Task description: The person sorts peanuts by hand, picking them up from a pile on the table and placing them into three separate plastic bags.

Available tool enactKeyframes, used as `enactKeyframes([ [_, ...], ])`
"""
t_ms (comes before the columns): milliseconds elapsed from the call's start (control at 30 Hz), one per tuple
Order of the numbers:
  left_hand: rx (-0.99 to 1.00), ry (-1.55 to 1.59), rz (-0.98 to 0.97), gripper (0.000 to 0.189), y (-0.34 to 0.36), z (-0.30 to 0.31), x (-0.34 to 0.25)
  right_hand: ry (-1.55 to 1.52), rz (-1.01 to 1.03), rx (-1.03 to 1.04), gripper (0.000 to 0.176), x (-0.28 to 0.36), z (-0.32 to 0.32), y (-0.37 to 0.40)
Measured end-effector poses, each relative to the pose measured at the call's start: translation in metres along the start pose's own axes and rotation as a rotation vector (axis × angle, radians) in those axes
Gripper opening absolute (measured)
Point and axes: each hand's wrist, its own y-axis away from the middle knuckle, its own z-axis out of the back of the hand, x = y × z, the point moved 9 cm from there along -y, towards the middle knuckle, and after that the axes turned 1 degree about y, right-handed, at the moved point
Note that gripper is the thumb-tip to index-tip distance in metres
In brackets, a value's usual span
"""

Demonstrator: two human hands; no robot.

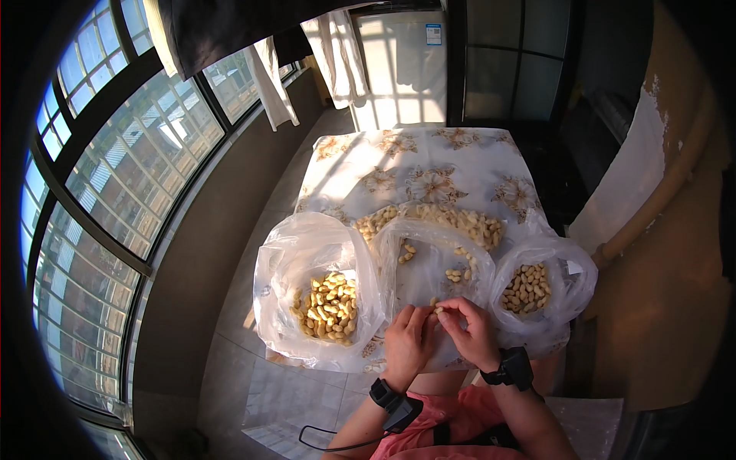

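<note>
My left hand (408,341) and my right hand (473,335) meet above the near part of the table, fingertips together. Between them is a small pale peanut (438,310), pinched by both; whether its shell is whole or cracked is too small to tell. Just beyond my fingers lies an open clear plastic bag (391,264) with a few peanuts (458,274) in it. Left of my hands stands a larger plastic bag (274,264) holding a heap of unshelled peanuts (330,308). Another plastic bag (571,280), on the right, holds more peanuts (527,289).
A long pile of peanuts (460,222) lies behind the middle bag on the flowered tablecloth (429,180). Barred windows (146,161) run along the left, with white curtains (337,57) farther back. Black devices (515,368) are strapped to both wrists; a cable (330,449) trails from the left one.
</note>
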Motion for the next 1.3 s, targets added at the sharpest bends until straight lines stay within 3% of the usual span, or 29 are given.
enactKeyframes([
  [867,-0.051,0.057,0.008,0.019,-0.0001,0.0044,0.001,0.0,0.02,0.004,0.019,0.0029,0.0001,-0.0006],
  [1033,0.01,0.045,0.111,0.02,0.0016,0.0006,0.0076,-0.008,0.015,0.011,0.018,0.0046,-0.0002,-0.001],
  [1300,0.029,0.029,0.078,0.019,0.0014,-0.0015,0.0071,-0.003,0.016,0.018,0.017,0.0068,-0.0002,-0.001],
])
